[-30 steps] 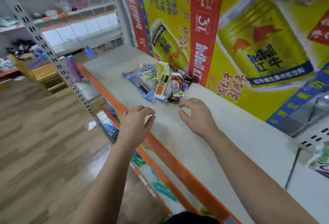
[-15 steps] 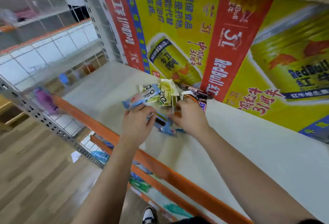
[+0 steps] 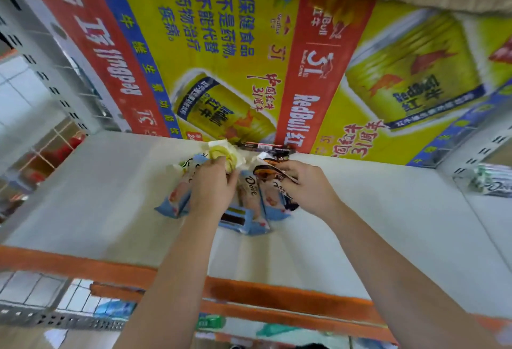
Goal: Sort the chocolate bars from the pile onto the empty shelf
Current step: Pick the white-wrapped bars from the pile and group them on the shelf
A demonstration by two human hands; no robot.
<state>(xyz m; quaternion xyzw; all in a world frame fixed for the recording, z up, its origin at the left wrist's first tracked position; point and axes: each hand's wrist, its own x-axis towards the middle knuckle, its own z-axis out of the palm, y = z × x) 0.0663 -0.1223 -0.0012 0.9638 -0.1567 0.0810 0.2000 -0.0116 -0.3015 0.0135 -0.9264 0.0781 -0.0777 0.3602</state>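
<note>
A person stands at a white shelf [image 3: 110,196] with an orange front edge [image 3: 69,261], both bare arms stretched out over it. A small pile [image 3: 250,196] of chocolate bars lies in the middle of the shelf, close to the back, and both hands are on it.

The left hand [image 3: 213,188] lies on top of the pile, palm down, with its fingers bent over the wrappers. Its fingertips reach a crumpled yellow wrapper [image 3: 221,152] at the far side. Whether it grips a bar or only rests there cannot be told. Blue bars [image 3: 177,199] with the word Dove fan out from beneath this hand, pointing toward the person.

The right hand [image 3: 307,185] is at the right side of the pile. Its thumb and fingers are curled and pinch an orange bar [image 3: 267,172] by its near end, and the wrapper tilts up from the heap. More blue wrappers lie under this hand.

A dark bar [image 3: 266,147] lies behind the pile, against the back wall. That wall is covered by a large yellow, red and blue poster [image 3: 221,44] showing drink cans and Chinese writing, hung upside down.

At the far right, in the next bay, lie a few pale packets [image 3: 491,182], well apart from the pile. Below the orange edge a lower shelf holds blurred green goods [image 3: 210,322].
</note>
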